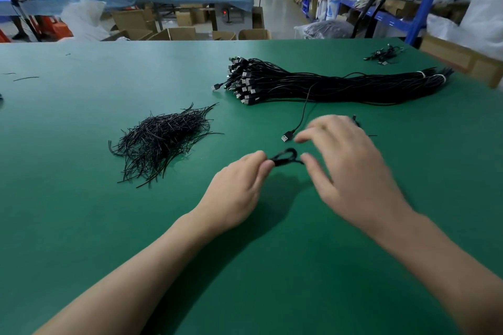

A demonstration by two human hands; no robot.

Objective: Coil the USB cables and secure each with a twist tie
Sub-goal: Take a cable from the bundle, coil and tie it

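I see the black cable loop (285,157) mid-tabletop, pinched at its 9 o'clock end by my left hand (236,193). My right hand (345,168), blurred, hovers at the loop's 3 o'clock with fingers spread. USB plug (285,138) at 12; twist-tie pile (163,141) at 10; cable bundle (340,87) at 1, all on the green tabletop (81,226).

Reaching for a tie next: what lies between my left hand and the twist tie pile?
Nothing: bare green mat between left hand and twist tie pile, in the head view.
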